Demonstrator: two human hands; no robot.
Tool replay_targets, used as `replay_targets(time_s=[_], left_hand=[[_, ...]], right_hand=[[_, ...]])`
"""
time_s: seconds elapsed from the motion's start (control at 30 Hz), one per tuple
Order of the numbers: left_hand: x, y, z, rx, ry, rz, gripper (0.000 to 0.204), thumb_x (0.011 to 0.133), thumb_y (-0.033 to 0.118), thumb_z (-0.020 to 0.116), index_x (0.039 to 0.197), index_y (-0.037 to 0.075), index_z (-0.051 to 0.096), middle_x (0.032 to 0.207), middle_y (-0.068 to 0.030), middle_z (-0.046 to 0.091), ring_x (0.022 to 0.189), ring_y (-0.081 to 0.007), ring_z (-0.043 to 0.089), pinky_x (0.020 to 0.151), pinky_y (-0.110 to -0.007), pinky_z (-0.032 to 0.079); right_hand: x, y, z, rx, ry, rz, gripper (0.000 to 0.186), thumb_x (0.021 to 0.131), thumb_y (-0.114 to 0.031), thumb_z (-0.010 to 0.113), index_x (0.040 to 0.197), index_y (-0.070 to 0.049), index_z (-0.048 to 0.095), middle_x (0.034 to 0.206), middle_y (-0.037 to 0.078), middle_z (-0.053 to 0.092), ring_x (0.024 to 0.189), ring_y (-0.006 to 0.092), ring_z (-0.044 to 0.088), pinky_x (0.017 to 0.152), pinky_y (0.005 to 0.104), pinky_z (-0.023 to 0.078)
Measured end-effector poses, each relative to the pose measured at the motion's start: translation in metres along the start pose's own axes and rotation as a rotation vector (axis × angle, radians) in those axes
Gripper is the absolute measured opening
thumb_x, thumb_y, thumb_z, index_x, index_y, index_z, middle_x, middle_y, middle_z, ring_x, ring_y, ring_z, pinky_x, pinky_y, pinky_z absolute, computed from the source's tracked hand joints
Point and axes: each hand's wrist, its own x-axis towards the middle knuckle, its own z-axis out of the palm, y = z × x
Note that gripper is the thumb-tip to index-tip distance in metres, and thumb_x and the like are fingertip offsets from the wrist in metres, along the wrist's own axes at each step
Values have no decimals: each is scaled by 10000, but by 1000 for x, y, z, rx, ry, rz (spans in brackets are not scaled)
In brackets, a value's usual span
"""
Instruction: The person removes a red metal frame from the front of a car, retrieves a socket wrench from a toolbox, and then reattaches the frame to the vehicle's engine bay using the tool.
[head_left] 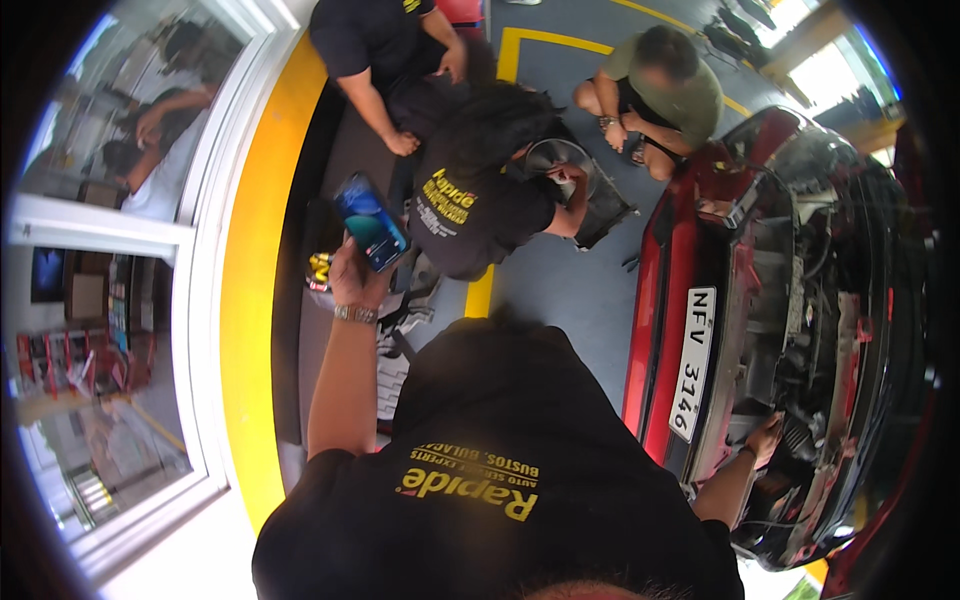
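Observation:
My left hand (357, 277), with a metal-banded watch (356, 313) on its wrist, grips a smartphone (372, 224). The phone's lit screen faces up toward me. On the other side, my right hand (765, 440) reaches into the opened front of a red car (657, 300), at the edge of the engine bay (795, 330). Its fingers are small and partly hidden among dark parts, so I cannot make out whether they hold anything.
A crouching person in black (470, 200) handles a dark part with a round opening (560, 160). Another in green (690, 100) squats opposite; a third in black (370, 50) is at the upper left. A dark bench (310, 350) runs beside the yellow-edged window wall (250, 300).

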Motion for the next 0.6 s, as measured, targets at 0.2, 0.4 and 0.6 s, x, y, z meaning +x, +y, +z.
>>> replay_targets(time_s=[0.2,0.4,0.6], left_hand=[[9,-5,-24,25,64,-67,631,964,458,551,1460,85,439,1435,-214,534,1275,-421,562,816,-482,621],[15,-12,-57,16,235,-182,713,979,691,403,1419,136,484,1325,-193,609,1203,-382,601,893,-607,557],[10,-34,-106,26,521,-288,633,980,662,440,1337,152,554,1285,-111,640,1183,-362,594,1030,-644,384]], right_hand=[[-9,-14,-10,-42,-44,90,657,1013,-655,299,1335,-175,612,1277,168,637,1117,407,633,899,515,523],[-12,-20,-17,-40,-49,92,665,1012,-656,299,1331,-164,614,1268,184,634,1104,408,638,876,530,524],[-9,-12,-4,-61,-2,31,621,1022,-624,325,1172,-122,659,1213,182,648,1041,418,652,826,546,530]])
